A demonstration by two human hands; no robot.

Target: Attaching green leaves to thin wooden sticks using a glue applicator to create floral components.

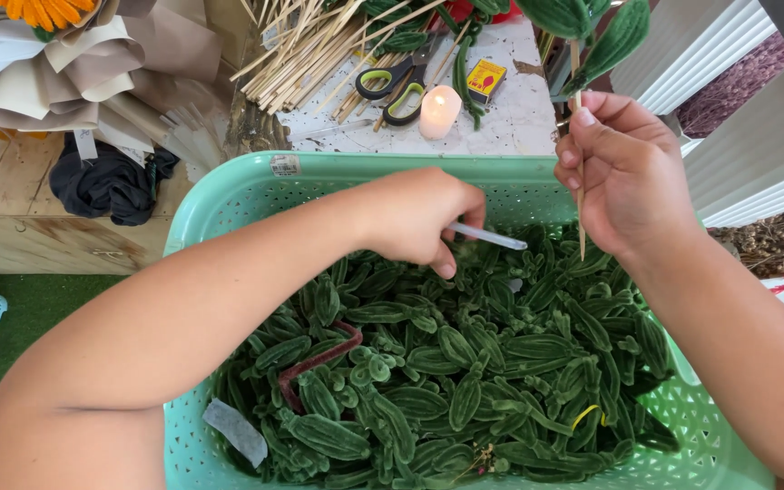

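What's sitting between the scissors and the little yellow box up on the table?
A lit white candle stands between the green-handled scissors and the yellow box on the speckled tabletop, as the head view shows.

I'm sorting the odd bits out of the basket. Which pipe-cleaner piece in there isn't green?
The dark red pipe cleaner, a long bent strand lying left of centre in the mint basket. Nearly everything around it is a green looped leaf; it alone is an unshaped reddish-brown stem.

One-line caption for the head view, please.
Left hand holds a glue stick over a mint basket of green chenille leaves; right hand grips a leafed wooden skewer.
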